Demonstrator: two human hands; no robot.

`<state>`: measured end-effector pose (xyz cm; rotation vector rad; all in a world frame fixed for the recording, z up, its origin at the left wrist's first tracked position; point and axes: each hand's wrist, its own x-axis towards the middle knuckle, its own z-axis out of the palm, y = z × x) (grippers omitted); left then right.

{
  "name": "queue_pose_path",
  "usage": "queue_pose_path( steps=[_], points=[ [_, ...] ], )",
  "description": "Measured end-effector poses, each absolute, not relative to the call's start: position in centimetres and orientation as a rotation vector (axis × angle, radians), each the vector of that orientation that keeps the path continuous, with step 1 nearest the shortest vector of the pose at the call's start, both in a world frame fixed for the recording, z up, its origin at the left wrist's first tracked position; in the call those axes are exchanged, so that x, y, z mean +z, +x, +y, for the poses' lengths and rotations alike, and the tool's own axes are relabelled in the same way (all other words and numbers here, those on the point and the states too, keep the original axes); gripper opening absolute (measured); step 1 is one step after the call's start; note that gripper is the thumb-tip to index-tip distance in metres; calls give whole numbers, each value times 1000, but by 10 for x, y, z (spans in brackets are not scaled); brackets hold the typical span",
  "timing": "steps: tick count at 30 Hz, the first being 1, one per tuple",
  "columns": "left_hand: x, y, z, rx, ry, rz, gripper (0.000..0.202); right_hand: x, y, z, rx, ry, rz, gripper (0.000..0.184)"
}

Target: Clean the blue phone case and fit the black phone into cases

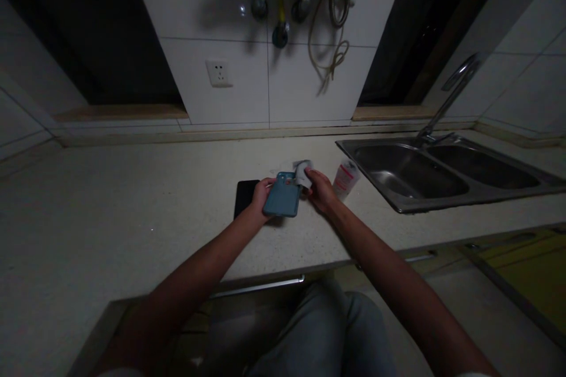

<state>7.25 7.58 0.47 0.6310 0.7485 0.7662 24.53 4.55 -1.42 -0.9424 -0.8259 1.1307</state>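
Observation:
A blue-green phone case (283,199) is tilted up above the counter, its camera cutout at the top. My left hand (262,195) grips it by the left edge. In my right hand (320,188) is a whitish wipe (303,174), pinched against the case's upper right corner. Flat on the counter beside my left hand lies a black phone (244,195), partly covered by that hand. A clear packet with red print (345,178) rests just right of my right hand.
A double-bowl steel sink (398,205) with a tall faucet (446,100) is set into the counter (132,200) on the right. Pipes with valves (281,32) and a socket (218,73) are on the tiled wall. Drawer handles (260,287) run below the front edge.

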Motion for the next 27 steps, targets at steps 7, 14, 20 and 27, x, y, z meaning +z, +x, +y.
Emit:
queue_pose_path(
  steps=[7, 14, 20, 27],
  points=[
    [12, 82, 67, 827, 377, 631, 17, -9, 244, 43, 1166, -884, -778, 37],
    [16, 84, 62, 906, 328, 626, 17, -5, 239, 39, 1194, -853, -806, 36],
    [19, 82, 57, 863, 326, 541, 22, -5, 233, 36, 1277, -848, -884, 44],
    [15, 81, 58, 813, 326, 477, 29, -12, 237, 40, 1191, -1009, -914, 37]
  ],
)
